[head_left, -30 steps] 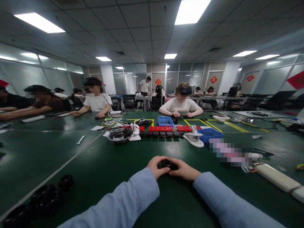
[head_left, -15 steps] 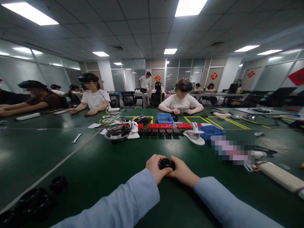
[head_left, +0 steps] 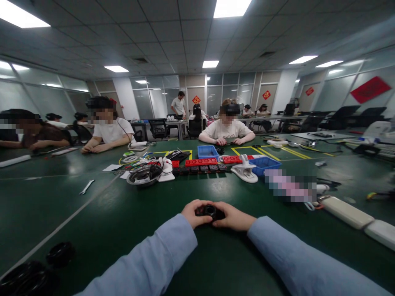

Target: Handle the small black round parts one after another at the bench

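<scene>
Several black rings (head_left: 60, 251) lie on the green worktop (head_left: 123, 213) well to the left of the left grip (head_left: 194, 213), with a wrench (head_left: 87, 187) farther out beyond them. Then a metal bowl (head_left: 135, 182) stands beyond that grip, which curls around one side of a small black round part (head_left: 210, 211). Opposite, the right grip (head_left: 235, 216) holds the other side; beyond it stands a white clip (head_left: 245, 170).

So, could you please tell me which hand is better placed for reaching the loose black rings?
Probably the left hand: it is nearer the loose black rings, while the right hand would have to cross the left arm. Both hold a black part, so the left would need to let go first.
</scene>
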Motion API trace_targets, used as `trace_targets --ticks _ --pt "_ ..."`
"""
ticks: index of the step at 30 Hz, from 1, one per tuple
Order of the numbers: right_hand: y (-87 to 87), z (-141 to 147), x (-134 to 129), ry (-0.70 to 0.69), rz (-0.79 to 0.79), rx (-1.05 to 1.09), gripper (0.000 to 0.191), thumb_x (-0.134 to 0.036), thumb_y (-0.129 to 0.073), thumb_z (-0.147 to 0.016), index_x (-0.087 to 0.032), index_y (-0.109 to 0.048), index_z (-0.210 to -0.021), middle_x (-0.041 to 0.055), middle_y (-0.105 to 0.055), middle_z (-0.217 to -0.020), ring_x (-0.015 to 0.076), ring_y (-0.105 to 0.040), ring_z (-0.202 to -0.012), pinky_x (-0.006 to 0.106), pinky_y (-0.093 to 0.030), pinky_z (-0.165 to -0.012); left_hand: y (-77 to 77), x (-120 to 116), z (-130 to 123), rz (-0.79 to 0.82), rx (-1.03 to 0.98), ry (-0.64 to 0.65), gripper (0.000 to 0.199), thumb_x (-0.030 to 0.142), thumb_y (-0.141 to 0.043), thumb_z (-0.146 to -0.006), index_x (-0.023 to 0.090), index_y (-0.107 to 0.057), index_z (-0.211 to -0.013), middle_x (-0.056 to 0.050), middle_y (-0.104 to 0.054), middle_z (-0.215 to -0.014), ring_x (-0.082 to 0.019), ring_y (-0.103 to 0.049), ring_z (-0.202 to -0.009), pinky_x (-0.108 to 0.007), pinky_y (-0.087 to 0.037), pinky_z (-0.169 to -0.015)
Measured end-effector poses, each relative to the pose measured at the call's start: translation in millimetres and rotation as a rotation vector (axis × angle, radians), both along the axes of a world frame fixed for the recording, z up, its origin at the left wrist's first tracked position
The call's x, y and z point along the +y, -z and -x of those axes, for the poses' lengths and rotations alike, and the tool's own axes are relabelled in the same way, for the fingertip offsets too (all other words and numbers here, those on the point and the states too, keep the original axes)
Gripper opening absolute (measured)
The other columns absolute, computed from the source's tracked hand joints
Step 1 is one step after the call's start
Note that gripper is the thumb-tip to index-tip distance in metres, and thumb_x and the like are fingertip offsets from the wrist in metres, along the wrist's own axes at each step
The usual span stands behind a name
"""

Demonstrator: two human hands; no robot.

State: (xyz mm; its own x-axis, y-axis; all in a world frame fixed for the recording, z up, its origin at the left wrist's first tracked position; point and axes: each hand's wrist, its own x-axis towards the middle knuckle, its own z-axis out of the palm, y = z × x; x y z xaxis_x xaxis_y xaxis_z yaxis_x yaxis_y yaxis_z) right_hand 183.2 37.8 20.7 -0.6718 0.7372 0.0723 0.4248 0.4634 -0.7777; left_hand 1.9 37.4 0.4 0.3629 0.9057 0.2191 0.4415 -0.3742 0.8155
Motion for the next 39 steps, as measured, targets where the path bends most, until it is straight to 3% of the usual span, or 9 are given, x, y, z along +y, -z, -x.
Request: trace_targets --ticks 3,10,17,24,27,30,35,39 --pt "-4.4 -3 2 -0.042 0.056 0.006 0.040 -0.017 -0.066 -0.061 -0.016 -0.056 -0.101 0.0019 -0.059 -0.092 0.0175 -0.053 -0.085 0.029 -0.041 -0.077 1.5 2 2 0.012 0.007 0.023 0.047 0.020 -0.070 -0.056 0.020 -0.060 -0.102 -0.002 -0.055 -0.081 -0.014 -0.051 -0.072 -0.023 -0.038 -0.061" --pt "-0.1 -1 3 0.036 -0.016 -0.045 0.036 -0.024 -0.071 -0.056 -0.014 -0.059 -0.088 -0.0005 -0.056 -0.081 0.0151 -0.051 -0.075 0.025 -0.039 -0.065 -5.5 0 3 0.015 0.078 0.058 0.045 0.023 -0.071 -0.055 0.018 -0.061 -0.099 -0.002 -0.054 -0.079 -0.014 -0.049 -0.072 -0.025 -0.039 -0.065" --pt "12.8 6 0 0.276 -0.264 -0.197 0.039 -0.043 -0.072 -0.050 -0.016 -0.050 -0.069 -0.0011 -0.051 -0.069 0.0139 -0.047 -0.065 0.022 -0.029 -0.052 -6.3 -13 -11 -0.015 0.100 -0.199 0.040 0.021 -0.072 -0.052 0.016 -0.060 -0.090 0.000 -0.052 -0.075 -0.013 -0.047 -0.065 -0.027 -0.040 -0.063" --pt "13.9 20 -12 0.473 -0.397 -0.357 0.027 -0.033 -0.063 -0.062 -0.016 -0.049 -0.077 0.0046 -0.055 -0.077 0.0174 -0.050 -0.070 0.025 -0.031 -0.057 -7.2 -18 -24 -0.027 0.060 -0.341 0.033 0.024 -0.069 -0.056 0.014 -0.055 -0.085 -0.005 -0.055 -0.085 -0.017 -0.052 -0.077 -0.029 -0.043 -0.066" --pt "12.4 18 -10 0.403 -0.389 -0.273 0.035 -0.036 -0.063 -0.062 -0.016 -0.052 -0.089 0.0060 -0.057 -0.086 0.0202 -0.051 -0.080 0.029 -0.035 -0.066 -4.4 -15 -21 -0.049 0.038 -0.287 0.032 0.022 -0.068 -0.057 0.015 -0.056 -0.085 -0.004 -0.056 -0.085 -0.017 -0.052 -0.077 -0.028 -0.042 -0.068" --pt "10.5 9 -3 0.223 -0.279 -0.148 0.043 -0.034 -0.067 -0.060 -0.018 -0.054 -0.098 0.0042 -0.058 -0.092 0.0205 -0.051 -0.086 0.030 -0.037 -0.073 -1.8 -10 -13 -0.011 0.039 -0.171 0.035 0.021 -0.067 -0.058 0.016 -0.058 -0.091 -0.004 -0.057 -0.085 -0.016 -0.051 -0.075 -0.027 -0.041 -0.064" --pt "5.9 -7 9 -0.006 -0.018 -0.029 0.034 -0.022 -0.066 -0.062 -0.015 -0.058 -0.094 0.0009 -0.058 -0.087 0.0164 -0.053 -0.080 0.027 -0.040 -0.071 0.5 -4 -3 0.010 0.047 -0.023 0.040 0.023 -0.066 -0.060 0.019 -0.058 -0.099 -0.003 -0.059 -0.091 -0.016 -0.052 -0.079 -0.025 -0.038 -0.064" --pt "4.9 -10 11 -0.038 0.041 0.006 0.031 -0.020 -0.066 -0.061 -0.014 -0.058 -0.090 -0.0009 -0.056 -0.081 0.0146 -0.053 -0.076 0.025 -0.041 -0.069 3.0 -1 -1 0.017 0.041 -0.001 0.042 0.025 -0.066 -0.059 0.020 -0.058 -0.100 -0.002 -0.059 -0.091 -0.016 -0.052 -0.080 -0.025 -0.038 -0.066"
